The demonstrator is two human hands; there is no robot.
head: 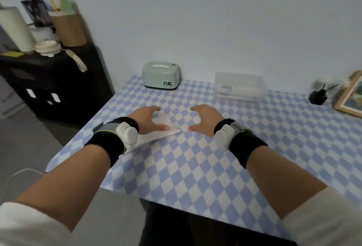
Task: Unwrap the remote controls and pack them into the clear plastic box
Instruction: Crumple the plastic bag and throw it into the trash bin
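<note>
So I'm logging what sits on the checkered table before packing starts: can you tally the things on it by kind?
Green tissue box: 1
Clear plastic box, something white inside: 1
Clear wrapper under the left hand: 1
Black diffuser pot: 1
Framed picture: 1
Total: 5
The right hand holds nothing.

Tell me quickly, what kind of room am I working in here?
Probably a home room, likely a dining or kitchen corner. A table with a blue checked cloth stands against a plain wall, with a mint tissue box and a framed picture on it; a dark cabinet alongside holds household clutter.
</note>
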